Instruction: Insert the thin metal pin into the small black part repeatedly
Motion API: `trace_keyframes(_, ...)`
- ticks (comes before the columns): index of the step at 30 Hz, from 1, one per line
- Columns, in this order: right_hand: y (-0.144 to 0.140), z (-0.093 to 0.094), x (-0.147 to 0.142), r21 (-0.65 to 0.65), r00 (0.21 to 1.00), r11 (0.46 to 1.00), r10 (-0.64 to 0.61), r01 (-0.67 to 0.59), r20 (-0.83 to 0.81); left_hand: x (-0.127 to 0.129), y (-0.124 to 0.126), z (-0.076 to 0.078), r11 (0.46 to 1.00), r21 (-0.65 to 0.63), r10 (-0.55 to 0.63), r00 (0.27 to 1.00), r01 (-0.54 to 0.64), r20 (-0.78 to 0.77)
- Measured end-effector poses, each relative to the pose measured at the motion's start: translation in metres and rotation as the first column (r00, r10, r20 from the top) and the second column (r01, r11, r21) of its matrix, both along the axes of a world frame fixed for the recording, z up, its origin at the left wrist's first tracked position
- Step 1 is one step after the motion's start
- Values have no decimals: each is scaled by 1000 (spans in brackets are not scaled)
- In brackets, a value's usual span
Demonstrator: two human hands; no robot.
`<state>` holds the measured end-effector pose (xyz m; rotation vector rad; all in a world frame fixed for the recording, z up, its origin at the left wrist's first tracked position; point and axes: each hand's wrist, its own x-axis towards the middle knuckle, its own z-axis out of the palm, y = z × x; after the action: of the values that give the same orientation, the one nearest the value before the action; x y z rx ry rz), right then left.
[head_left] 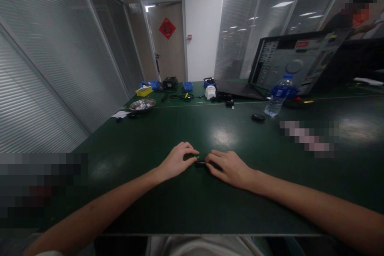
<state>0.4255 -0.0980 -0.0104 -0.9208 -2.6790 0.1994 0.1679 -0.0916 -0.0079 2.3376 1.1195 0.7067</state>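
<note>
My left hand (179, 160) rests low over the green tabletop, thumb and fingertips pinched on a small green piece (197, 156), too small for me to name. Just to its right, my right hand (229, 167) has its thumb and fingers closed at the end of a thin dark piece with a bright edge (201, 163). That piece lies between the two hands, close to the table surface. The fingers cover part of both pieces, so I cannot tell whether they touch.
A water bottle (277, 98) and a black computer mouse (258, 117) stand to the right, before an open computer case (295, 64). Far left sits a metal bowl (143, 105) near a yellow tray (144, 91). A white device (210, 92) is at the back; another person (342, 20) is behind.
</note>
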Motion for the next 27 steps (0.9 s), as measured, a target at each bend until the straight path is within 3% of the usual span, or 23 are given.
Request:
trace_keyframes(5, -1, 2, 2, -15, 998, 999, -37, 36, -54, 8, -19, 8, 997, 56, -52, 998, 50, 27)
trace_keyframes(10, -1, 0, 2, -11, 997, 999, -33, 32, -71, 12, -19, 5, 987, 142, -80, 997, 77, 12)
trace_keyframes(20, 0, 2, 4, -58, 992, 997, -56, 50, -110, -6, -6, 5, 993, 51, -99, 992, 103, -80)
trace_keyframes(24, -1, 4, 5, -62, 992, 997, -57, 50, -111, -28, 15, 5, 995, 32, -91, 991, 95, -103)
trace_keyframes(27, -2, 5, 5, -68, 992, 997, -56, 49, -114, -67, 47, 0, 998, 13, 67, 997, -66, -37)
